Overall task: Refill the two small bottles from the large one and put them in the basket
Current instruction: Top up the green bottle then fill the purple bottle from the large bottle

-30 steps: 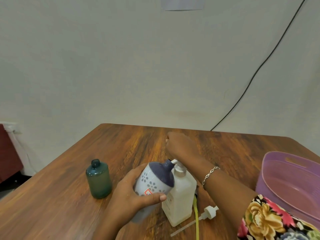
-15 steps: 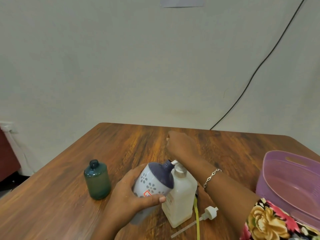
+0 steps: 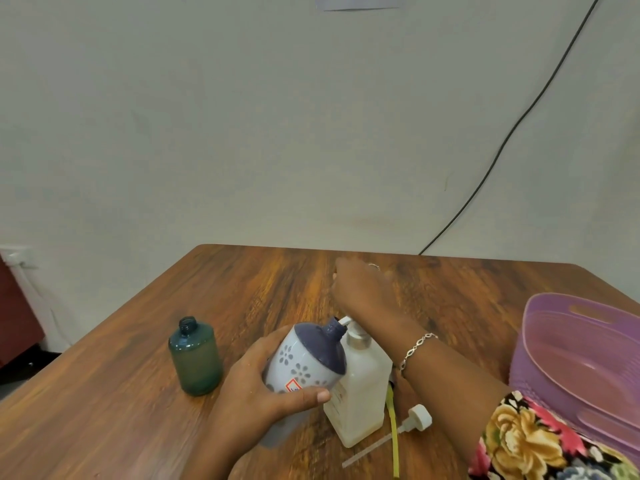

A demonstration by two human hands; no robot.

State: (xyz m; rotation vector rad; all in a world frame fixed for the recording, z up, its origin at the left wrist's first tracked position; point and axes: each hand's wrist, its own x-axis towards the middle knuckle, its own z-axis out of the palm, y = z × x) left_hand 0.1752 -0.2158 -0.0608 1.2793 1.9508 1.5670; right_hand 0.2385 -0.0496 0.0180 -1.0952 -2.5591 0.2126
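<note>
I am gripping the small floral bottle [image 3: 304,365] with my left hand [image 3: 256,403], fingers and thumb curling round its body. I am tilting it so its open neck is meeting the nozzle of the large white bottle [image 3: 360,393] — pumped liquid should be going straight in. My right hand [image 3: 360,289] is sitting over the pump head, apparently pressing; its fingers are hidden, so I cannot tell its closure. The green bottle [image 3: 195,358] is standing uncapped at the left, and the purple basket [image 3: 571,348] is waiting at the right — neither small bottle is in it yet.
</note>
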